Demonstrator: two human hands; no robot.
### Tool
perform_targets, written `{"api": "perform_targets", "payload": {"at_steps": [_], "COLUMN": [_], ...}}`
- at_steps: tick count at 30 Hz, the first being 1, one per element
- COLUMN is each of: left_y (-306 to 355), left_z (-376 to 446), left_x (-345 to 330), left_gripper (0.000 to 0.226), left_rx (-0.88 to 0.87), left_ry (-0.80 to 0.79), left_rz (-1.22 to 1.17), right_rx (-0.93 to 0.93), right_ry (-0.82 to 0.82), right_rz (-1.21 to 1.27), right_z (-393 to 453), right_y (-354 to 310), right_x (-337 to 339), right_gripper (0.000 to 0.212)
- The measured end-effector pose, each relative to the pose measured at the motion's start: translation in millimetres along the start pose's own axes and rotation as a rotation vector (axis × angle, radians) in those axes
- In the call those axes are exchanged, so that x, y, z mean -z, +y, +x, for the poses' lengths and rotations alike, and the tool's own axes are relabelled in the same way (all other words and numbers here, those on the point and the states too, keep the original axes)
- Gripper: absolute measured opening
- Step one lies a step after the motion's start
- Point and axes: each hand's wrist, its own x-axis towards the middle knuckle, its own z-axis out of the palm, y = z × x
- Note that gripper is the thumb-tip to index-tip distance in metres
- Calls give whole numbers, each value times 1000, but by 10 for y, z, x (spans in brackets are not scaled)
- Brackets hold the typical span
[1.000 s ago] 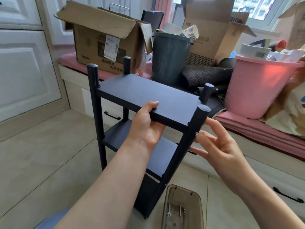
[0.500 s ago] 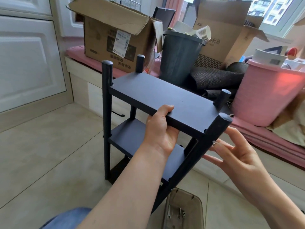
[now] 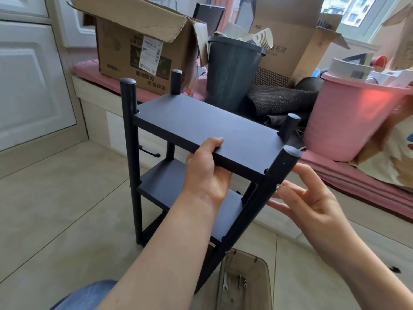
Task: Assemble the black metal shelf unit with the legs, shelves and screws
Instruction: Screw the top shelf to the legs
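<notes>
Shelf unit [image 3: 201, 130] stands upright, long axis vertical: four legs, two shelves clearly counted. Left hand [image 3: 206, 175] fingers grip the top shelf's near edge. Right hand [image 3: 312, 202] fingers, extended, touch the near right leg [image 3: 263, 191].

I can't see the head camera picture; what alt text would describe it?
A person's left hand grips the front edge of the top shelf of a black shelf unit, while the right hand touches its near right leg with a small screw at the fingertips.
</notes>
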Motion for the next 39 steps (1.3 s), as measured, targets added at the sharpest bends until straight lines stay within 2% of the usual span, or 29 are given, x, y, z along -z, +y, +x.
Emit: {"api": "perform_targets", "payload": {"at_steps": [5,9,13,16,20,25,39], "left_y": [-16,-41,-133,-230,-307,-292,-303], "left_z": [32,7,-70,-135,-279,-324,-271], "left_x": [14,19,-8,-1,34,96,120], "left_gripper": [42,17,18,27,7,17,26], "left_rx": [-17,-13,5,-7,-16,-31,-46], "left_ry": [-8,-82,-121,-111,-158,-207,-229], "left_rz": [8,43,90,195,437,577,611], "right_rx": [-19,-3,14,15,20,13,-16], "right_ry": [-2,16,-10,14,12,35,25], "right_rz": [-31,-40,-47,-41,-52,-49,-1], "right_z": [8,28,28,19,11,-4,-10], "right_y": [-1,3,-6,-30,-63,-76,-93], "right_x": [33,17,-19,-33,-60,-70,-67], "right_gripper": [42,40,41,37,36,37,37]}}
